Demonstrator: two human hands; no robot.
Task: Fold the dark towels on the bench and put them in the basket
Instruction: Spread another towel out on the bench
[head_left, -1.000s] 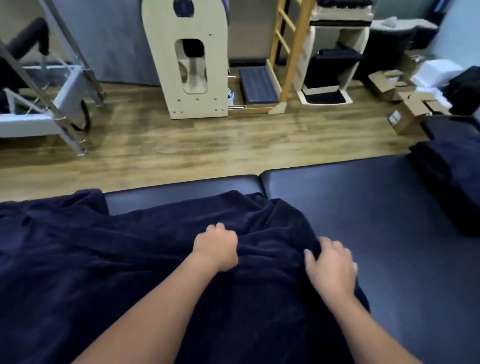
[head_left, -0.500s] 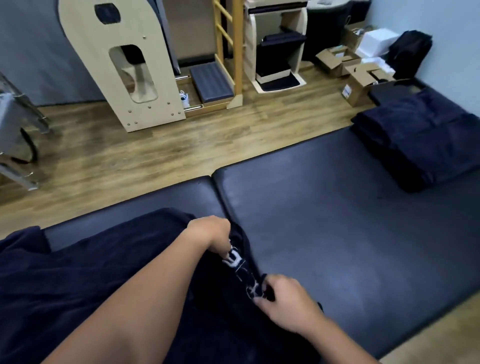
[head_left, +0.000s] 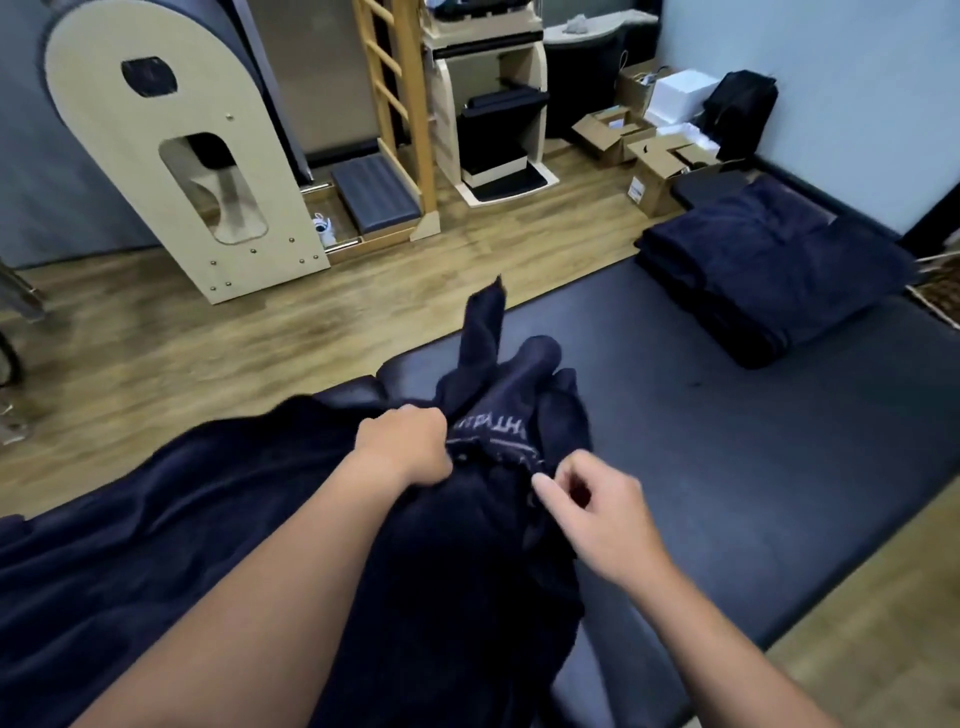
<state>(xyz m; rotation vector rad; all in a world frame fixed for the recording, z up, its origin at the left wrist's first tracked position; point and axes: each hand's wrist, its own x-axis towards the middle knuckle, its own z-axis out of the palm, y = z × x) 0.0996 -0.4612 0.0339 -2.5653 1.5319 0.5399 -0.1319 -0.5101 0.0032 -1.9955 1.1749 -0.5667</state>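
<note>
Gripping the dark towel (head_left: 467, 545) on the table (head_left: 727, 467), left hand (head_left: 402, 441) bunches its hem; right hand (head_left: 597, 512) pinches the hem beside it.

The room is evenly and softly lit; straight lines are bent at the edges, and slight motion blur is seen.

A dark navy towel (head_left: 218, 519) lay rumpled across the black bench (head_left: 727, 467), one lettered edge raised; folded towels (head_left: 769, 270) sat stacked far right.
</note>
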